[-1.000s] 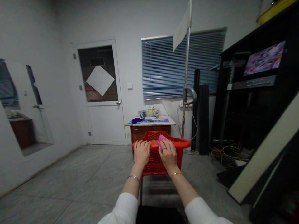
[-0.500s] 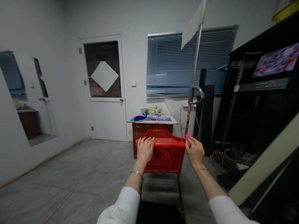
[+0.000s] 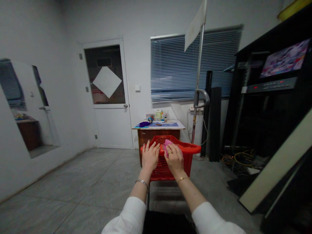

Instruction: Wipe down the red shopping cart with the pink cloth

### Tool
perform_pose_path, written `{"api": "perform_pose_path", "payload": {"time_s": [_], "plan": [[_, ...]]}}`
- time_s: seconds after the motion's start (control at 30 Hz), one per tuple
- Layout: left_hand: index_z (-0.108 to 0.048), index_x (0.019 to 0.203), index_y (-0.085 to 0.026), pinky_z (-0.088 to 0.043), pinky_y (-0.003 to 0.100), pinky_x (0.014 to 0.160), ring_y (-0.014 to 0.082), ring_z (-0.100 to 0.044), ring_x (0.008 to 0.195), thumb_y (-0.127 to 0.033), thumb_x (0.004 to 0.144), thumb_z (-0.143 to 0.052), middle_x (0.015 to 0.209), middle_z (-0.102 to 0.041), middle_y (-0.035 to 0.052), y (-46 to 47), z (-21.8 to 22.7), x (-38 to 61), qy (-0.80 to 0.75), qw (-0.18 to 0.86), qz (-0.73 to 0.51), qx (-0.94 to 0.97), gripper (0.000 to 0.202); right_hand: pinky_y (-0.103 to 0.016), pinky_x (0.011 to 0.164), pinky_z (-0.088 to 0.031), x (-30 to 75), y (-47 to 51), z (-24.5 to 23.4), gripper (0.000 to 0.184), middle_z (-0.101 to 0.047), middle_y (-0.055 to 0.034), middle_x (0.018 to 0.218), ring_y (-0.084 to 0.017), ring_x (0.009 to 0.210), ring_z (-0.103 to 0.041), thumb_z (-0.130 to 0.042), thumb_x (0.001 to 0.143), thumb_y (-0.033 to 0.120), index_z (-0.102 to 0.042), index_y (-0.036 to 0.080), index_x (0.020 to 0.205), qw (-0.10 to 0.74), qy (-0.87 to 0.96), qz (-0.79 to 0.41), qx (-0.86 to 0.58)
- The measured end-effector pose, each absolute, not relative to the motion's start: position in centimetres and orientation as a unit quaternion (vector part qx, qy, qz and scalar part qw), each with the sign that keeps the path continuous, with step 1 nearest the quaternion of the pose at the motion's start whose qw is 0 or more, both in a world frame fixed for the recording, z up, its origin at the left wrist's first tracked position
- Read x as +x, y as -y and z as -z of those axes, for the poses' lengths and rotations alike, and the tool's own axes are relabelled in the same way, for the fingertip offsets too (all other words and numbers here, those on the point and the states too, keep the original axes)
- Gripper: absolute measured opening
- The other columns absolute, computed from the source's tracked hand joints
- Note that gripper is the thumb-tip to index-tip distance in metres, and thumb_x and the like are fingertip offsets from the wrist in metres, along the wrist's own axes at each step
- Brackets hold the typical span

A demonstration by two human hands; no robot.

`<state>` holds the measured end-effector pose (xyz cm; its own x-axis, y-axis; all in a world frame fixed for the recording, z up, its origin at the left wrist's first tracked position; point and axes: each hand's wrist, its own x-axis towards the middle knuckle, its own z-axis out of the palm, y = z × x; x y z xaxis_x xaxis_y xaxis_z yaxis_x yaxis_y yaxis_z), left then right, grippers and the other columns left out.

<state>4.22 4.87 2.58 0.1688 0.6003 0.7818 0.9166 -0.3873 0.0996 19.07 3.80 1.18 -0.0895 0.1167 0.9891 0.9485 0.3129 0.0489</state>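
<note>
A red plastic basket cart (image 3: pixel 188 152) stands in front of me on the grey tiled floor. My left hand (image 3: pixel 149 157) lies on its near rim with the fingers stretched out flat. My right hand (image 3: pixel 174 158) rests on the rim beside it, fingers closed on a small pink cloth (image 3: pixel 166 144) pressed against the rim. Both hands nearly touch each other. A ring shows on my right hand, and each wrist has a bracelet.
A metal pole with a curved handle (image 3: pixel 200 97) rises behind the cart at the right. Behind stands a wooden desk (image 3: pixel 158 127) with small items, then a white door (image 3: pixel 109 100) and window blinds (image 3: pixel 175 68). Black shelving (image 3: pixel 268 107) and floor cables (image 3: pixel 240 159) fill the right.
My right hand with the pink cloth has moved left along the rim, from the cart's right corner to the middle beside my left hand. The left hand has stayed in place.
</note>
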Motion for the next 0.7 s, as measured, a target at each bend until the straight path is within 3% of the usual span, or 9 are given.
{"api": "perform_pose_path", "payload": {"time_s": [0.2, 0.4, 0.7], "plan": [[-0.059, 0.130, -0.033, -0.025, 0.051, 0.117, 0.0260, -0.030, 0.143, -0.035, 0.100, -0.038, 0.141, -0.055, -0.0028, -5.1, -2.5, 3.9, 0.508, 0.200, 0.388, -0.742, 0.037, -0.037, 0.100, -0.046, 25.0, -4.0, -0.9, 0.031, -0.068, -0.0083, 0.114, -0.020, 0.110, -0.057, -0.053, 0.089, 0.023, -0.066, 0.020, 0.117, 0.506, 0.645, 0.380, -0.428], [-0.060, 0.129, -0.033, -0.025, 0.050, 0.117, 0.0262, -0.031, 0.142, -0.035, 0.100, -0.039, 0.139, -0.057, -0.0031, -5.2, -2.4, 4.2, 0.502, 0.196, 0.406, -0.738, 0.036, -0.033, 0.093, -0.048, 32.8, -3.9, -0.9, 0.028, -0.069, -0.0085, 0.108, -0.019, 0.102, -0.058, -0.053, 0.090, 0.029, -0.070, 0.018, 0.110, 0.495, 0.609, 0.389, -0.482], [-0.061, 0.128, -0.034, -0.025, 0.052, 0.116, 0.0277, -0.032, 0.141, -0.034, 0.100, -0.040, 0.138, -0.058, -0.0031, -5.0, -2.5, 4.5, 0.514, 0.202, 0.407, -0.728, 0.035, -0.031, 0.086, -0.048, 28.1, -3.8, -1.3, 0.024, -0.070, -0.0077, 0.100, -0.019, 0.093, -0.058, -0.051, 0.091, 0.027, -0.071, 0.017, 0.100, 0.539, 0.537, 0.375, -0.529]]}}
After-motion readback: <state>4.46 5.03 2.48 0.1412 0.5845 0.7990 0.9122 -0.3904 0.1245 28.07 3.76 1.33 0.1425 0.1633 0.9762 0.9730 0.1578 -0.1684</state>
